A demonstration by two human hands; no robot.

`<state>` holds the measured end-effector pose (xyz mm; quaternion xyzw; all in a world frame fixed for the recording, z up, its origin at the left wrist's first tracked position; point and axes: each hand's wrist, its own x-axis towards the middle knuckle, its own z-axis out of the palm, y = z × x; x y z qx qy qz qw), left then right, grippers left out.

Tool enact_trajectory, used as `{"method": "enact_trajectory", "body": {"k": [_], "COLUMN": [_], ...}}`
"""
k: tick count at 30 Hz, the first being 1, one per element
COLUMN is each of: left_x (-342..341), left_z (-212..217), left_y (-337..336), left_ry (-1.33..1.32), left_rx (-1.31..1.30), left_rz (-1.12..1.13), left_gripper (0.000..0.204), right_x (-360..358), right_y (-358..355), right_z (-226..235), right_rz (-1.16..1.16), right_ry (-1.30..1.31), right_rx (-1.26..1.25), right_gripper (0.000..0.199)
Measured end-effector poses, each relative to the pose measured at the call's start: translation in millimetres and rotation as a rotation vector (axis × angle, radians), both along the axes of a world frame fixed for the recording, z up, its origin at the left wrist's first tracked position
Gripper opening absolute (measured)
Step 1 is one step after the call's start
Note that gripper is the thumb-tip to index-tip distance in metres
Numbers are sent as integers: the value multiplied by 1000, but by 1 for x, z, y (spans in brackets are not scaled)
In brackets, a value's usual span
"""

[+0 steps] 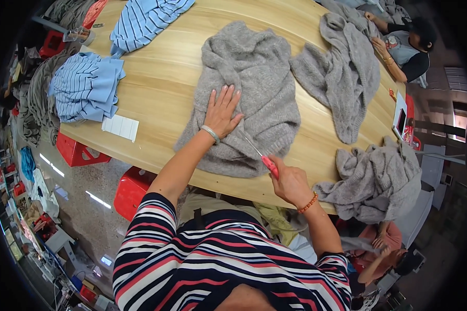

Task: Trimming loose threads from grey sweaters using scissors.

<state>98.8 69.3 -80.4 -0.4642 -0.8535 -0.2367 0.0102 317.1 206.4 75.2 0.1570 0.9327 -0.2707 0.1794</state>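
A grey knit sweater (264,83) lies spread and rumpled on the wooden table in front of me. My left hand (223,115) rests flat on its left part, fingers stretched out. In my right hand (290,181), at the sweater's lower right edge, is a red-handled tool with a thin metal shaft (254,147). The shaft points up and left across the knit, toward my left hand. Whether its tip is in the yarn or only over it, I cannot tell.
More grey knits lie on the table (166,78): one sweater (347,78) right, another bunched (379,181) near right. Blue striped garments (85,85) and white paper (120,128) are left. A person (410,49) handles grey knitwear far right. Red stools (132,192) stand below the edge.
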Motion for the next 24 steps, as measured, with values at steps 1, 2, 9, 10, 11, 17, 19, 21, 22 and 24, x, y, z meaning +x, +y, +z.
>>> {"method": "enact_trajectory", "body": {"k": [1, 2, 9, 10, 11, 17, 19, 21, 22, 24], "left_x": [0, 1, 2, 2, 3, 0, -1, -3, -5, -8], "left_z": [-2, -2, -6, -7, -8, -10, -11, -13, -14, -18], "left_y": [1, 1, 5, 7, 6, -1, -1, -1, 1, -2], "left_ry": [-5, -8, -55, -55, -59, -74, -73, -99, -99, -161], "left_rx": [-1, 12, 28, 30, 23, 40, 41, 46, 43, 95], "left_rz": [-5, 4, 9, 3, 13, 23, 5, -7, -26, -3], "left_gripper": [68, 69, 70, 70, 70, 69, 68, 63, 63, 57], "right_x": [-5, -11, -92, -93, -87, -28, -38, -53, -56, -46], "right_y": [-2, -3, 24, 27, 26, 8, 10, 14, 17, 12], "right_z": [2, 4, -8, -8, -5, 16, 12, 9, 7, 8], "right_rz": [36, 33, -20, 12, 13, 123, 97, 56, 48, 22], "right_ry": [-87, -94, 89, 95, 94, -105, -43, -31, -8, 16], "right_rx": [2, -2, 122, 115, 111, -38, -35, 15, 30, 35], "right_gripper": [43, 43, 33, 33, 33, 35, 37, 37, 37, 36]}}
